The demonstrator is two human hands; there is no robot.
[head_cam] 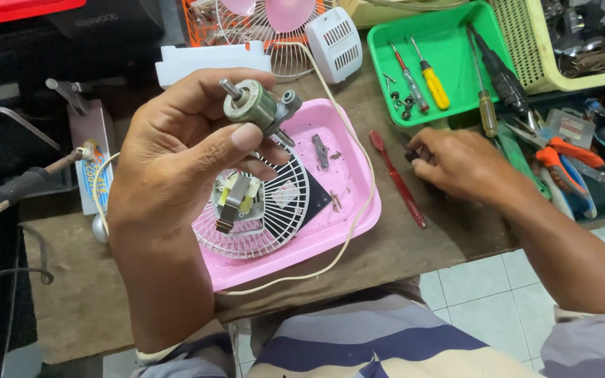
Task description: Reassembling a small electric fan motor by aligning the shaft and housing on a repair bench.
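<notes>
Gripping motor rotor (255,106) — left hand (176,161) fingertips.

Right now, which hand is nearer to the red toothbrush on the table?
The right hand. It rests on the table just to the right of the red toothbrush, almost touching it. The left hand is raised over the pink tray, holding a small motor rotor.

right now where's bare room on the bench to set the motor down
Bare wood lies between the pink tray and the red tool, running to the bench's near edge, and at the near left corner. Crowded: the green tray and the tools right of the right hand.
</notes>
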